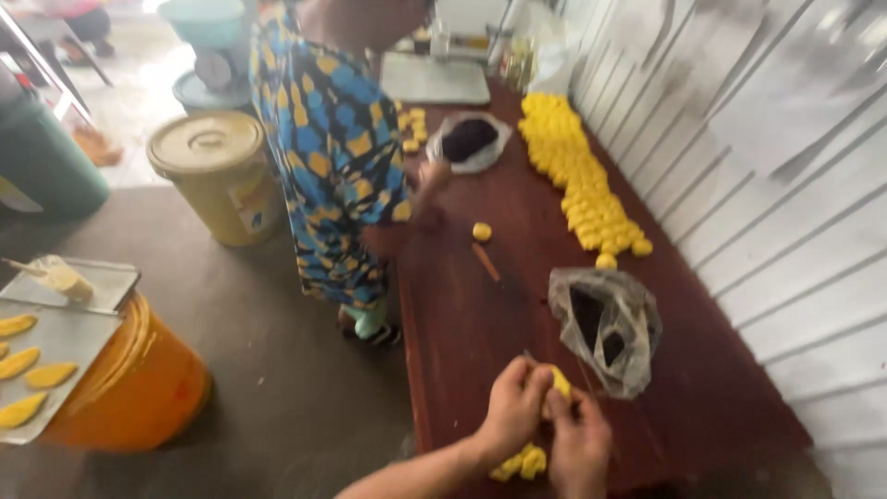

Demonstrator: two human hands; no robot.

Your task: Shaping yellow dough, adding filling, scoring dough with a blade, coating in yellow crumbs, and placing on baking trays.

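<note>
Both my hands meet over the near end of a dark red wooden table (480, 314). My left hand (511, 407) and my right hand (579, 444) pinch a small yellow dough piece (560, 380) between their fingers. A lump of yellow dough (519, 462) lies on the table just under my left wrist. A clear plastic bag with dark filling (605, 325) sits open right behind my hands.
Several yellow dough balls (577, 180) line the table's far right side. A person in a blue and yellow patterned garment (333, 157) works at the left edge beside another bag of dark filling (468, 139). A metal tray with yellow pastries (65, 356) rests on an orange bucket (139, 388); a yellow lidded bucket (217, 171) stands behind.
</note>
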